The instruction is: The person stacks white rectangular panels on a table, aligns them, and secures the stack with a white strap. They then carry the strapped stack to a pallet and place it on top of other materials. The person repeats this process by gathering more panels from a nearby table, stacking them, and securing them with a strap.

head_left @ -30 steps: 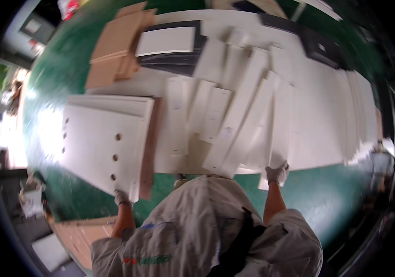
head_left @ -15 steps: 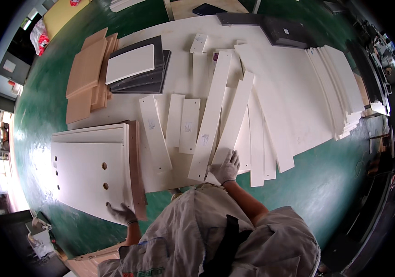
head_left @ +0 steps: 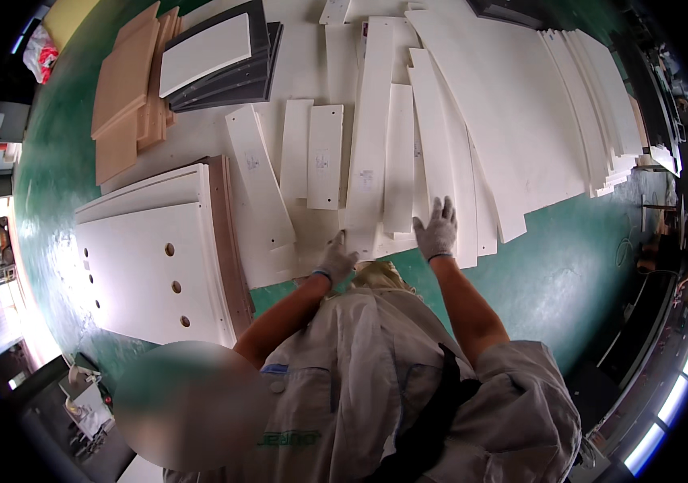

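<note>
My left hand (head_left: 337, 259), in a pale work glove, is at the near end of a long white board (head_left: 370, 153). Its index finger stretches along that board's left edge, and nothing shows in its grasp. Farther right, my gloved right hand (head_left: 438, 232) lies with fingers spread over the near end of another long white board (head_left: 434, 121). A shorter white strip (head_left: 398, 161) lies between these two boards. To the left are a short white panel (head_left: 325, 157) with small holes and a slanted white board (head_left: 259, 177).
A stack of large white panels with round holes (head_left: 135, 274) stands at near left. Brown boards (head_left: 127, 80) and dark grey panels (head_left: 227, 92) are piled at far left. More white panels (head_left: 593, 105) are stacked at the table's right end. Green floor (head_left: 537, 282) surrounds the table.
My left hand has come from the holed panel stack to the long board's near end. My right hand has moved right, and the board under it now lies farther right, slanting the other way.
</note>
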Tool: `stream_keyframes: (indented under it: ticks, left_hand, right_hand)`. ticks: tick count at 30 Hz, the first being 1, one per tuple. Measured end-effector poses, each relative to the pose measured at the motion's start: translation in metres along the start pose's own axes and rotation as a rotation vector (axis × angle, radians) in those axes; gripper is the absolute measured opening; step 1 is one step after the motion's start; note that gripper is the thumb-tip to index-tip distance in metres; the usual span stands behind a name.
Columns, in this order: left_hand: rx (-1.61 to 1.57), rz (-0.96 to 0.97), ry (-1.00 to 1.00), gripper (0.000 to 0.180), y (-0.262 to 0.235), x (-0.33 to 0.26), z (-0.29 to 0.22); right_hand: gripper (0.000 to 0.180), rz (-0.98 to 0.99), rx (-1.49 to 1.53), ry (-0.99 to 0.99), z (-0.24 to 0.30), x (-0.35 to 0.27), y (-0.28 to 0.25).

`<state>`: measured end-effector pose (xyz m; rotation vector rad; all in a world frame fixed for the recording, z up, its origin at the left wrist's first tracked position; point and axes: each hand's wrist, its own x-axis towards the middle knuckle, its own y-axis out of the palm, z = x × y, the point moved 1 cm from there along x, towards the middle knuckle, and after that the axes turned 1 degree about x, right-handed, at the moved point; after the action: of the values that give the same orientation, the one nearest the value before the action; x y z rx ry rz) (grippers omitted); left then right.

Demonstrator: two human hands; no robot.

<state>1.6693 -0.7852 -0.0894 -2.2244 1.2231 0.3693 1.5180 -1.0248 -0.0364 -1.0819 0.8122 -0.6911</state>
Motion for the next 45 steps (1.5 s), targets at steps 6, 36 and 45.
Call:
stream_keyframes:
  ticks: [6,36,45]
  left_hand:
    - [0.327,0.029,0.171,0.047,0.013,-0.015,0.019]
    - [-0.709,-0.001,-0.375,0.056,0.056,-0.015,-0.021]
    - [-0.081,0.053,-0.220,0.051,0.024,-0.006,-0.072]
  right_hand:
    - [0.089,0.090,0.275,0.077,0.020,-0.062,0.029]
    - [0.051,0.490,1.313,0.353,0.026,-0.100,0.065]
    - [0.048,0.238,0.945,0.446,-0.032,-0.076,0.044]
